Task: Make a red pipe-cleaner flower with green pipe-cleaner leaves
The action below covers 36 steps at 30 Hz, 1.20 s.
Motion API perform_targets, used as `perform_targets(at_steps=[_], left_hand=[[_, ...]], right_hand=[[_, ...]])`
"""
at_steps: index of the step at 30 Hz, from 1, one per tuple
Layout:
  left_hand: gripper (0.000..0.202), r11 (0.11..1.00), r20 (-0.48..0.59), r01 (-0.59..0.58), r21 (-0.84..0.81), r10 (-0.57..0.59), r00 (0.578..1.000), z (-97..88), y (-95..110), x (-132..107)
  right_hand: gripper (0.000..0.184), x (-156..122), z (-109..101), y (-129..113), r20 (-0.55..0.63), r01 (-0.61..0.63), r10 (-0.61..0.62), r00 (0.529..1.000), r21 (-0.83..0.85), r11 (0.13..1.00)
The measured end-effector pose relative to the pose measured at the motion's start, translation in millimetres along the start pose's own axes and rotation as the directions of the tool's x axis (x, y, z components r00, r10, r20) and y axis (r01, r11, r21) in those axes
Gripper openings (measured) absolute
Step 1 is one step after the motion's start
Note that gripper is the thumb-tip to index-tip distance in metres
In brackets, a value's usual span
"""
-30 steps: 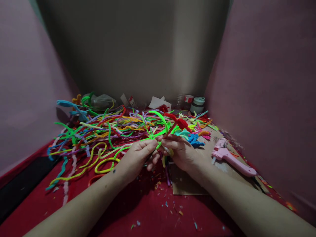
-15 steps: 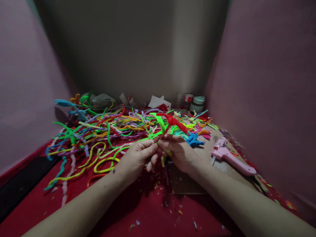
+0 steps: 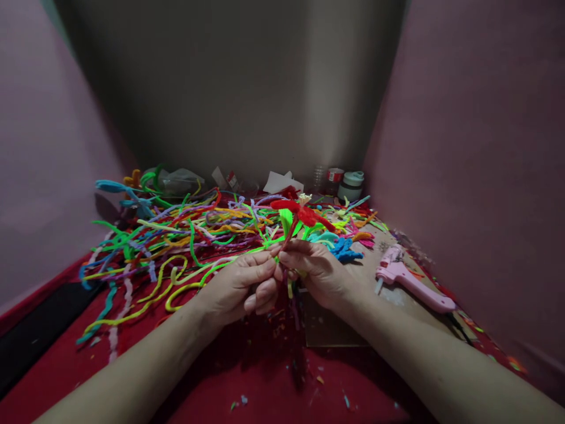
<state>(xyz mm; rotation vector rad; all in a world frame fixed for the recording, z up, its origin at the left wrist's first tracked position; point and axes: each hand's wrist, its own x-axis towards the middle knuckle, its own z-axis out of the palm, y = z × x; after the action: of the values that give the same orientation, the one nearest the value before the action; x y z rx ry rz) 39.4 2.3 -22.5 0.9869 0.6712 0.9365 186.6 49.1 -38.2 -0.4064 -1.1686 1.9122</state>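
My left hand (image 3: 241, 285) and my right hand (image 3: 315, 268) meet at the middle of the red surface (image 3: 247, 377), both pinched on the stem of a pipe-cleaner flower (image 3: 300, 213). The flower has red petals, a pale centre and a green leaf, and it stands upright above my fingertips. Green and yellow pipe-cleaner ends hang down between my hands. Just behind lies a big tangle of coloured pipe cleaners (image 3: 185, 235).
A pink glue gun (image 3: 410, 282) lies to the right on a cardboard sheet (image 3: 335, 327). Blue and orange pipe-cleaner shapes (image 3: 346, 247) lie beside it. Small jars (image 3: 351, 184) and paper scraps stand at the back wall. A black strip (image 3: 39, 330) lies at the left. Pink walls close in both sides.
The red flower head has turned from tilting right to standing upright above my fingers. My left hand's fingers have curled further round the stem; both hands stayed in place.
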Motion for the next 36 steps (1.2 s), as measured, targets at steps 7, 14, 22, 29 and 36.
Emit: perform_targets(at_steps=[7,14,22,29,36], left_hand=[[0.018,0.750,-0.219,-0.058,0.659,0.264,0.939,8.7,-5,1],[0.016,0.202,-0.091,-0.036,0.979,0.586,0.805,1.7,-17,1],[0.018,0.338,-0.145,-0.066,0.939,0.562,0.815,6.6,-12,0],[0.024,0.706,-0.340,-0.086,0.703,0.440,0.831,13.6,-4,0],[0.024,0.926,-0.367,-0.047,0.374,0.194,0.910,13.6,3,1]], right_hand=[[0.017,-2,2,-2,-0.139,0.011,-0.016,0.990,-0.040,0.999],[0.017,-5,9,-3,-0.225,0.010,-0.020,0.974,-0.049,0.999],[0.014,-5,9,-3,-0.233,0.035,-0.059,0.971,-0.106,0.994],[0.015,-3,9,-6,-0.144,0.041,-0.070,0.987,-0.194,0.980],[0.015,0,9,-4,-0.134,0.062,-0.091,0.987,-0.212,0.975]])
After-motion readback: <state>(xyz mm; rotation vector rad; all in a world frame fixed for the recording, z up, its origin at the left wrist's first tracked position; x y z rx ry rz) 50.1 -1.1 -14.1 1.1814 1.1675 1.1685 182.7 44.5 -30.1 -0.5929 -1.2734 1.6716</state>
